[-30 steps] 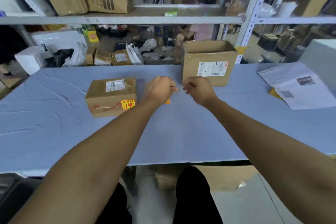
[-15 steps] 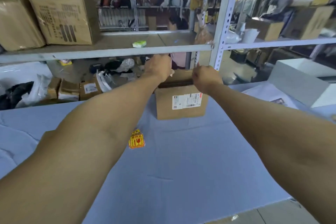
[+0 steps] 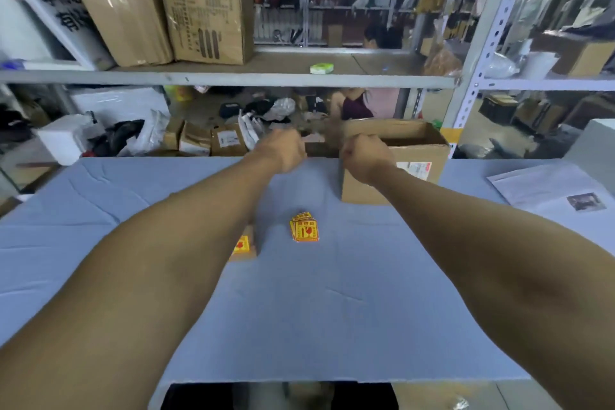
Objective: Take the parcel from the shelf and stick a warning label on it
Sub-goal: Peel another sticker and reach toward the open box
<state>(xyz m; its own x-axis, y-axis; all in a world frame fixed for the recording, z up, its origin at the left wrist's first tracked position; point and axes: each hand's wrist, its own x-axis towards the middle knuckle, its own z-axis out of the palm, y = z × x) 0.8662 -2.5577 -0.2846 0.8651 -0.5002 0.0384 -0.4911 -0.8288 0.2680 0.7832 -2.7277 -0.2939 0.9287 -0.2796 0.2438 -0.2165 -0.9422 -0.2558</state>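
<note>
Work table [image 3: 332, 326]: covered in a pale blue, creased sheet, filling the lower half of the view.

Left hand [image 3: 283, 150]: stretched forward above the table's far edge, at about 12 o'clock from the table's middle. Fingers curled into a loose fist; whether anything is pinched inside cannot be told.

Right hand [image 3: 364, 160]: also stretched forward, just beside the left hand and apart from it, in front of the near left corner of the open carton [image 3: 419, 146]. Fingers curled shut; whether they touch the carton or hold something cannot be told.

Open carton: brown, flaps up, standing at the table's far edge at about 1 o'clock, with a white shipping label [image 3: 414, 169] on its near face.

Warning labels [image 3: 304, 230]: a small stack of yellow and red stickers lying on the blue sheet at 12 o'clock, near the middle of the table.

Parcel [image 3: 245, 248]: small brown box with a yellow and red sticker on it, at 11 o'clock, mostly hidden under the left forearm; only one corner shows.

Papers [image 3: 552, 188]: white printed sheets lying at 2 o'clock.

Shelf [image 3: 233, 78]: metal, behind the table, carrying large brown boxes [image 3: 173, 20] at 10 o'clock.
</note>
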